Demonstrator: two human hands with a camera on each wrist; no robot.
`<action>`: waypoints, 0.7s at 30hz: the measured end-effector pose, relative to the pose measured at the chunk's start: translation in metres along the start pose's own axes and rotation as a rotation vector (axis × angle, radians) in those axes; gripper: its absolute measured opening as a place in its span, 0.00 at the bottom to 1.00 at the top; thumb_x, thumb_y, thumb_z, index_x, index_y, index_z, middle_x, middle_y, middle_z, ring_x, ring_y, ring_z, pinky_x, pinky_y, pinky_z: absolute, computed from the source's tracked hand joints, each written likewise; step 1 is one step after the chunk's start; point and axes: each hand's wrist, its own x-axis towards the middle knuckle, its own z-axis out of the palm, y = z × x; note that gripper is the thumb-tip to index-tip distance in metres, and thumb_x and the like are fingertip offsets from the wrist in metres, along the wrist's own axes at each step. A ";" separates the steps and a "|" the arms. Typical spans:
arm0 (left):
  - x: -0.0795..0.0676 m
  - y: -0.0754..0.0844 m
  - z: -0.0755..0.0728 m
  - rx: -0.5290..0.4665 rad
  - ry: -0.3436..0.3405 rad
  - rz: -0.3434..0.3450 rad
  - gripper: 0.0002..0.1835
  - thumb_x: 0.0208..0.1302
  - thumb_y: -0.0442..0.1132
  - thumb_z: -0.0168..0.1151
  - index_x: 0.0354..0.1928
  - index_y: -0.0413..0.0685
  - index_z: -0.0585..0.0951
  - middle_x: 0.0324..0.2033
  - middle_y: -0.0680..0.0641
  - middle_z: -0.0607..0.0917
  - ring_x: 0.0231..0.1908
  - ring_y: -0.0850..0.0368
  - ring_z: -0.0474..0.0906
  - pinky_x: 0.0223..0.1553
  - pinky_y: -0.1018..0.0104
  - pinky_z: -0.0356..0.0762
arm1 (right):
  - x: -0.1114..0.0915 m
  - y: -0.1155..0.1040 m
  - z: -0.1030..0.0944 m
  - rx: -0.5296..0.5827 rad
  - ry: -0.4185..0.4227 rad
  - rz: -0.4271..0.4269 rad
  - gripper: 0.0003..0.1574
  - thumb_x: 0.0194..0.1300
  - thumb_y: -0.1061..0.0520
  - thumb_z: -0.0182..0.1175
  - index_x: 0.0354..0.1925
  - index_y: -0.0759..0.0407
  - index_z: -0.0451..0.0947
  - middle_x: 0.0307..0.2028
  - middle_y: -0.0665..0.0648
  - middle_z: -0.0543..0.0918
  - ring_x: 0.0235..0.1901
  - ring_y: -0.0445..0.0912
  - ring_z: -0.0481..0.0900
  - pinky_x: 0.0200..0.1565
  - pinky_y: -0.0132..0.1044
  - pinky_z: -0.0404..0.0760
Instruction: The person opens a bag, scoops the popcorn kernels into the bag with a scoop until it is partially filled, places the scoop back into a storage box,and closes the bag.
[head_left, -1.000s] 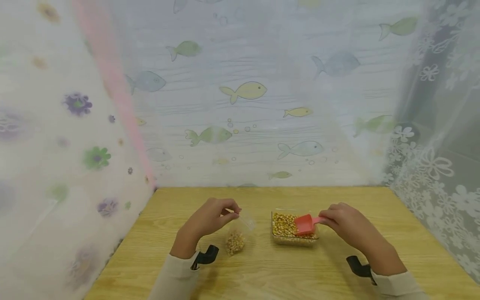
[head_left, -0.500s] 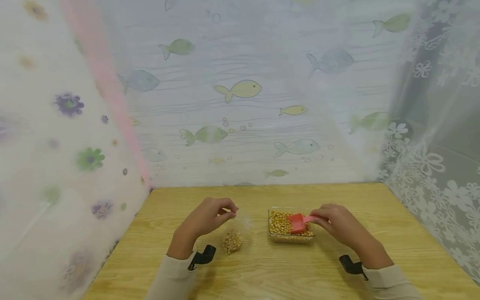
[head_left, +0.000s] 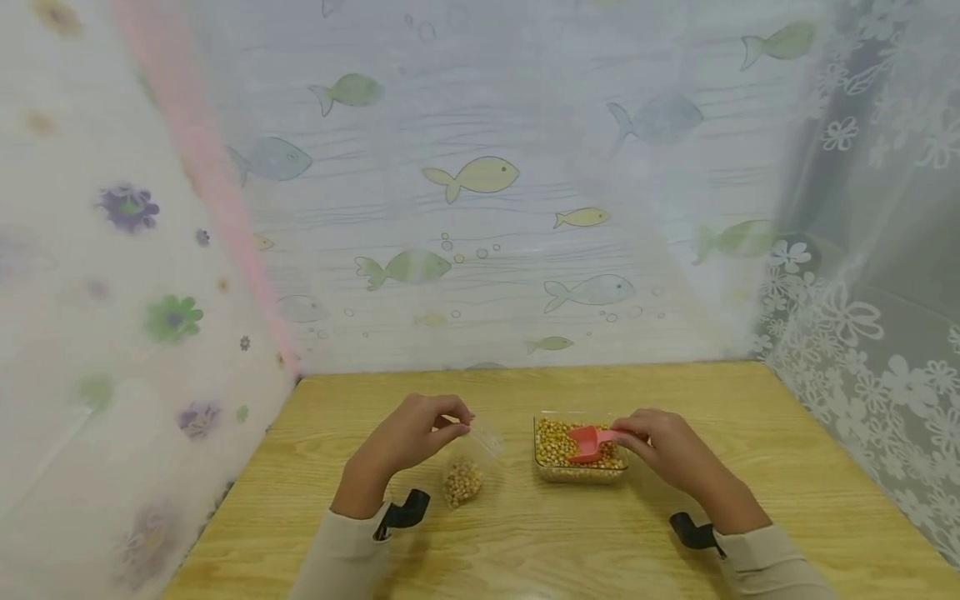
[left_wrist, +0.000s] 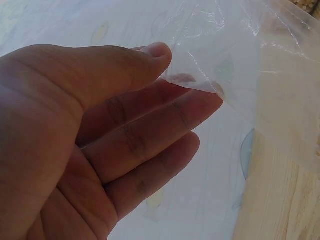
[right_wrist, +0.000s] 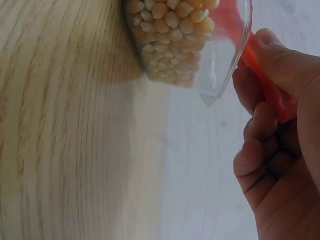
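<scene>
My left hand pinches the top corner of a clear zip bag between thumb and fingertips. Corn kernels lie in the bag's lower part, which rests on the table. In the left wrist view the thin film stretches away from the fingertips. To the right stands a clear rectangular container filled with yellow corn kernels. My right hand grips the handle of a small red scoop, whose head sits among the kernels. The right wrist view shows the red handle between thumb and curled fingers.
A wood-grain table carries everything. Behind it hangs a pale curtain printed with fish. Flower-printed sheets stand at the left and right. A dark wrist camera mount juts from each wrist.
The scoop has moved left across the kernels within the container, my right hand going with it. My left hand stays on the bag. The whole view has shifted slightly.
</scene>
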 end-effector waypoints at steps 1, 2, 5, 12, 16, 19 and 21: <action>0.000 0.000 0.000 0.000 0.000 -0.001 0.07 0.76 0.40 0.62 0.49 0.49 0.85 0.50 0.47 0.89 0.47 0.56 0.90 0.50 0.64 0.87 | 0.000 0.000 0.001 -0.001 0.002 -0.004 0.07 0.66 0.61 0.71 0.43 0.55 0.89 0.32 0.43 0.85 0.28 0.27 0.72 0.28 0.28 0.75; 0.000 0.001 -0.001 0.000 0.001 -0.005 0.06 0.76 0.40 0.63 0.49 0.49 0.85 0.50 0.47 0.89 0.47 0.56 0.90 0.50 0.64 0.86 | 0.000 0.000 0.001 0.001 0.003 -0.004 0.07 0.66 0.61 0.71 0.43 0.55 0.89 0.33 0.43 0.86 0.28 0.27 0.72 0.28 0.28 0.75; -0.001 0.001 -0.001 0.002 0.001 -0.013 0.06 0.76 0.40 0.63 0.48 0.51 0.85 0.50 0.47 0.89 0.47 0.57 0.90 0.50 0.64 0.86 | 0.000 0.001 0.001 0.015 0.005 0.011 0.07 0.66 0.60 0.71 0.43 0.54 0.89 0.33 0.44 0.87 0.28 0.27 0.73 0.28 0.28 0.75; -0.001 0.000 0.000 0.003 0.005 -0.010 0.05 0.76 0.41 0.63 0.48 0.52 0.85 0.50 0.48 0.89 0.46 0.58 0.90 0.49 0.64 0.87 | -0.002 0.006 -0.004 0.033 0.023 0.059 0.06 0.68 0.59 0.70 0.44 0.53 0.90 0.33 0.43 0.87 0.27 0.28 0.72 0.28 0.29 0.75; 0.000 -0.002 0.000 0.002 0.008 -0.008 0.05 0.76 0.41 0.63 0.48 0.52 0.85 0.50 0.50 0.89 0.46 0.59 0.90 0.49 0.65 0.86 | -0.004 0.010 -0.008 0.046 0.043 0.084 0.07 0.68 0.58 0.69 0.45 0.54 0.90 0.34 0.43 0.87 0.26 0.29 0.72 0.27 0.29 0.75; 0.000 -0.002 0.000 0.002 0.007 -0.012 0.05 0.76 0.41 0.63 0.48 0.53 0.85 0.50 0.51 0.89 0.46 0.59 0.90 0.49 0.65 0.86 | -0.005 0.013 -0.009 0.055 0.051 0.095 0.07 0.68 0.58 0.69 0.45 0.53 0.90 0.35 0.43 0.88 0.25 0.29 0.72 0.27 0.29 0.75; 0.000 -0.003 0.000 0.004 0.007 -0.017 0.05 0.76 0.42 0.63 0.48 0.53 0.85 0.51 0.51 0.89 0.46 0.60 0.90 0.50 0.64 0.87 | -0.005 0.014 -0.010 0.059 0.054 0.097 0.08 0.69 0.58 0.69 0.46 0.53 0.90 0.35 0.43 0.88 0.25 0.29 0.72 0.27 0.29 0.75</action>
